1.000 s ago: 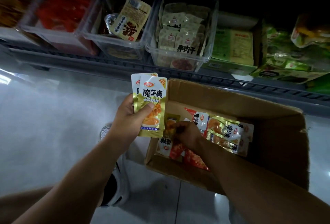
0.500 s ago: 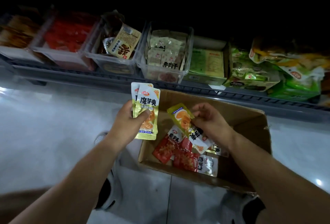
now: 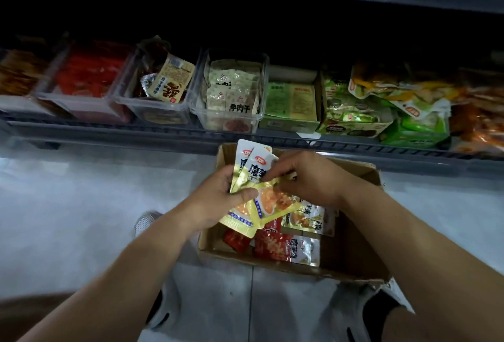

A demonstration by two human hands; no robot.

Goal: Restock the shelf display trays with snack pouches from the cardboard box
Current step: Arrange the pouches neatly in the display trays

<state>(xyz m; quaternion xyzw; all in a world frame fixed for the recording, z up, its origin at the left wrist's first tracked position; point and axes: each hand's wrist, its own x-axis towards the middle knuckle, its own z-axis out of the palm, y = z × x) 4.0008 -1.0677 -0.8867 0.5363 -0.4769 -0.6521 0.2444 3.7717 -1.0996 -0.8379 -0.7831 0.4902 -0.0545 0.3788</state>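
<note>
Pouches point(image 3: 255, 171) — glossy gold, orange-printed — fan out, gripped by left hand point(image 3: 215, 201); right hand point(image 3: 309, 178) pinches one.

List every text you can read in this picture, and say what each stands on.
"牛肉干": beige pouch in a clear tray.
"魔芋", partly covered: gold pouch held by the left hand.
"魔芋爽": red pouch in the cardboard box.
All other print: too blurred.

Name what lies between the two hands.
Head view: a fan of gold pouches, gripped by the left hand and pinched by the right hand, above the cardboard box.
</note>
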